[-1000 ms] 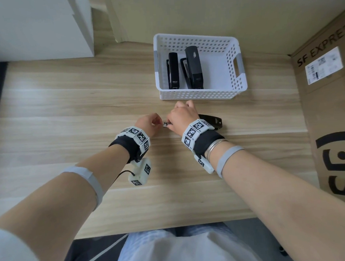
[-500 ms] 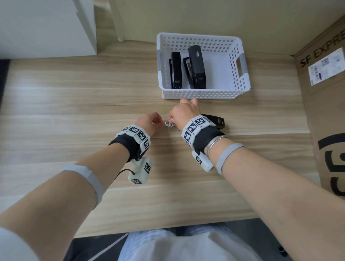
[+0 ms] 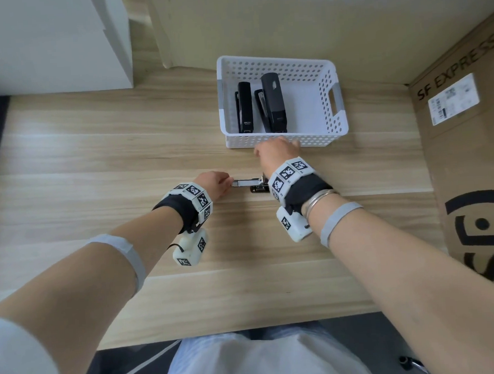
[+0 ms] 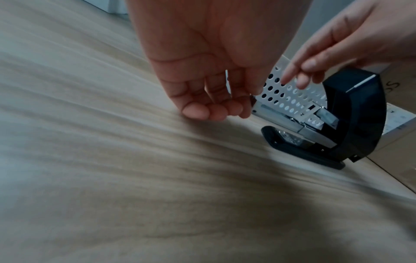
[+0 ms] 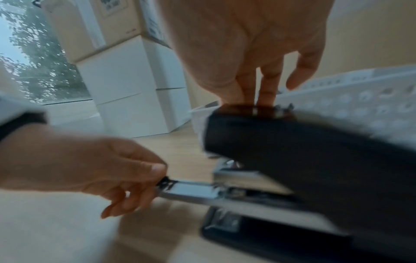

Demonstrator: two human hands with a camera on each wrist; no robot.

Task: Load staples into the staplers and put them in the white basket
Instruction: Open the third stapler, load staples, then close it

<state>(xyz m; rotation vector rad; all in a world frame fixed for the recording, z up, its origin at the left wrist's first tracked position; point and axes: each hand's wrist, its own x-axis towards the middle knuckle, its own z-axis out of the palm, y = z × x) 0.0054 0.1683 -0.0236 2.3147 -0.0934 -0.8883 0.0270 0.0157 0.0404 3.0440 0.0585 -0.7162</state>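
A black stapler (image 4: 353,113) stands on the wooden table in front of the white basket (image 3: 341,114), its top cover (image 5: 292,151) raised. Its metal staple tray (image 3: 245,182) sticks out to the left. My left hand (image 3: 225,183) pinches the tray's black end (image 5: 166,181). My right hand (image 3: 280,144) hovers above the stapler near the basket's front wall, its fingers (image 4: 290,74) relaxed beside the cover's tip. The right wrist view is blurred. Two black staplers (image 3: 244,107) (image 3: 275,102) lie side by side in the basket.
A large cardboard box (image 3: 469,158) marked SF EXPRESS stands against the table's right side. A white box (image 3: 52,45) sits at the back left. The table's near edge (image 3: 220,333) is by my lap.
The metal tray has slid out to the left in my left hand. My right hand has lifted off the stapler and moved back toward the basket.
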